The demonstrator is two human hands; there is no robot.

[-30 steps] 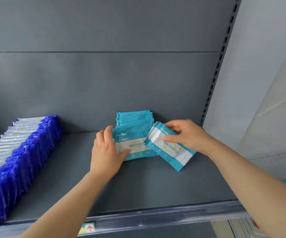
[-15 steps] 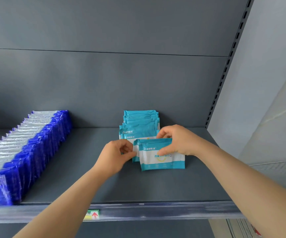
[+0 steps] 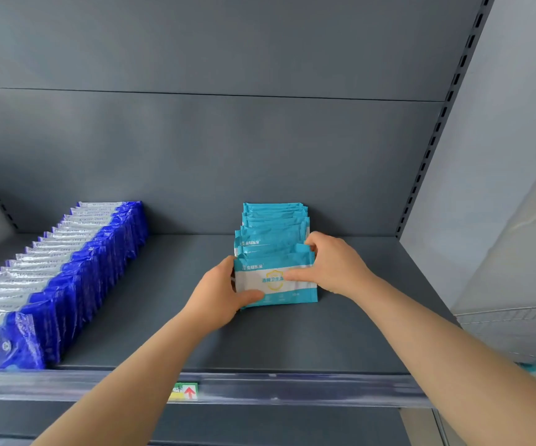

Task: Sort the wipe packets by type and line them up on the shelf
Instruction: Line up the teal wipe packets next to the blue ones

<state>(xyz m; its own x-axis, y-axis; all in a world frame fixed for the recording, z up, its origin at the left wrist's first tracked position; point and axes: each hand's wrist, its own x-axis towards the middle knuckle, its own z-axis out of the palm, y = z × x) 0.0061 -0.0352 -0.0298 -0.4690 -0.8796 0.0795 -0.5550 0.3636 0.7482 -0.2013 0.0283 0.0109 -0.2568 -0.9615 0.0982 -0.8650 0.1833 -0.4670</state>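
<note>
Shelf [image 3: 292,342], grey: two rows of wipe packets, well apart.
Blue packets [image 3: 76,262]: long upright row at left, running from the back to the front edge.
Teal packets [image 3: 274,217]: short upright row, centre rear.
Front teal packet [image 3: 292,292]: upright, touching that row.
Left hand [image 3: 218,294] grips its left edge; right hand [image 3: 334,265] pinches its right side, thumb across the face.

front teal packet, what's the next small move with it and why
Probably nudge the front teal packet back snug against the teal row, then let go. The left hand and right hand each pinch one side edge, and it already stands upright on the shelf, facing forward at the row's front.
</note>
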